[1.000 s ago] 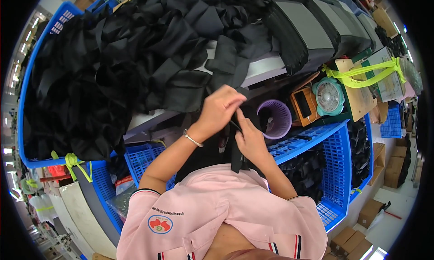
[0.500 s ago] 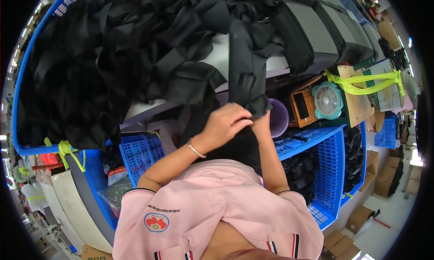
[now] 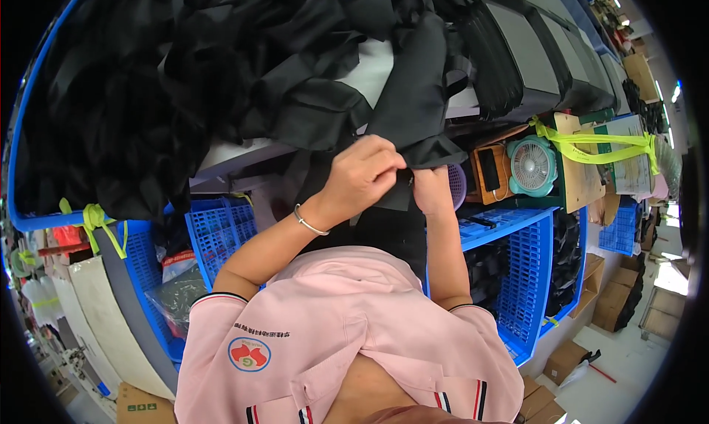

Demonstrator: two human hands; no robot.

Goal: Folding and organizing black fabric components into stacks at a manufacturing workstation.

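Head view: compared with half a second ago, the broad black fabric strip (image 3: 413, 92) now slants toward one o'clock from the hands, its folded near end hiding more of the round purple plastic basket (image 3: 459, 188) at three o'clock. The right hand (image 3: 432, 191) grasps that end; the left hand (image 3: 363, 174) curls beside it, grip unclear. Handling seems unfinished.

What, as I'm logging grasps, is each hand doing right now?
Left hand: fingers curled; hold on the black cloth unclear.
Right hand: closed on the black cloth.
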